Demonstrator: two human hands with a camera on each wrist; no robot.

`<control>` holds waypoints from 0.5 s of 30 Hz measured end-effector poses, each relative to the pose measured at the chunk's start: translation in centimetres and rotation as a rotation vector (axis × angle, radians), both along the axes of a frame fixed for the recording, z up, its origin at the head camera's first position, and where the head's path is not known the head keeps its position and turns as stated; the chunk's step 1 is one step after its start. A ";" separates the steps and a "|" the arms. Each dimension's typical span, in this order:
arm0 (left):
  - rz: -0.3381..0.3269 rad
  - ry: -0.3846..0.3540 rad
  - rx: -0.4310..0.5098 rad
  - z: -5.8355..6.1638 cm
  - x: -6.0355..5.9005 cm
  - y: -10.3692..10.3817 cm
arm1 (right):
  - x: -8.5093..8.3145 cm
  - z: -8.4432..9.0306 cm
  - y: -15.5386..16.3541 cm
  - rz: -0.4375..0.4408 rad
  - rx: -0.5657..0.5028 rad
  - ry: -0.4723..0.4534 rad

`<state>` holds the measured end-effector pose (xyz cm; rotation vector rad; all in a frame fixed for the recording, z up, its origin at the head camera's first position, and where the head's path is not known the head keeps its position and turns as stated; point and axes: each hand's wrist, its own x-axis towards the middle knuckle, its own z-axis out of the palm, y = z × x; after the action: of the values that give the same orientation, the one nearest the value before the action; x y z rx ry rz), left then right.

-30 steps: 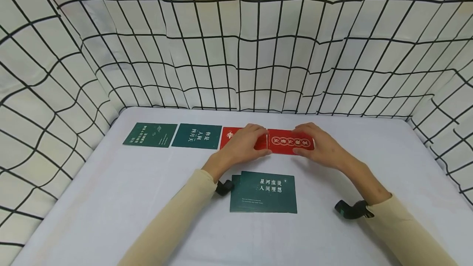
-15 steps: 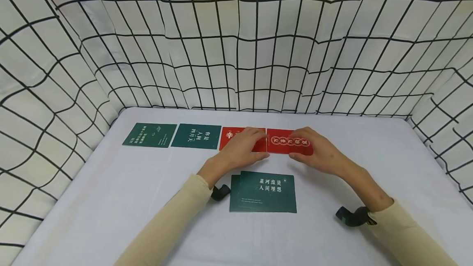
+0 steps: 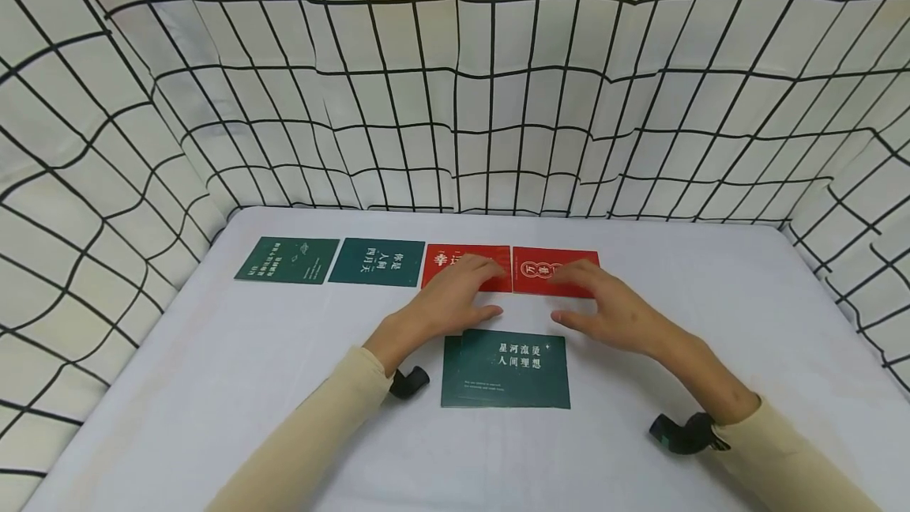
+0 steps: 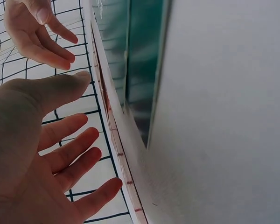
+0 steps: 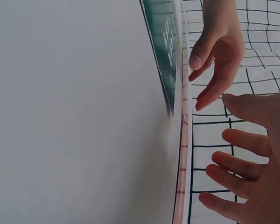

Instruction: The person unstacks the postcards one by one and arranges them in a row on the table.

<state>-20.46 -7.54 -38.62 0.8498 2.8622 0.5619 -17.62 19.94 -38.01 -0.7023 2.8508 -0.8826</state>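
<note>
two red cards are laid side by side at the far middle of the white table (image 3: 213, 385): the left red card (image 3: 446, 262) and the right red card (image 3: 542, 269), with edges almost touching. the left hand (image 3: 444, 306) is held just above the near edge of the left red card, fingers straight and spread, nothing gripped. the right hand (image 3: 611, 310) is held over the near right part of the right red card, fingers also loose and spread, nothing held. two green cards (image 3: 334, 261) are seen further left in the same row. a green stack (image 3: 506, 370) is seen nearer, between the wrists. a checked cloth (image 3: 455, 77) is hung behind.
</note>
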 end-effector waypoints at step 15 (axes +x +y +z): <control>-0.017 -0.039 0.033 -0.3 1.3 -0.8 | 1.5 0.2 -0.9 0.029 0.004 -0.001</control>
<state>-19.21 -8.37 -38.91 0.8581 2.8154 0.6183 -16.08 19.04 -37.78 -0.7408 2.8325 -0.8724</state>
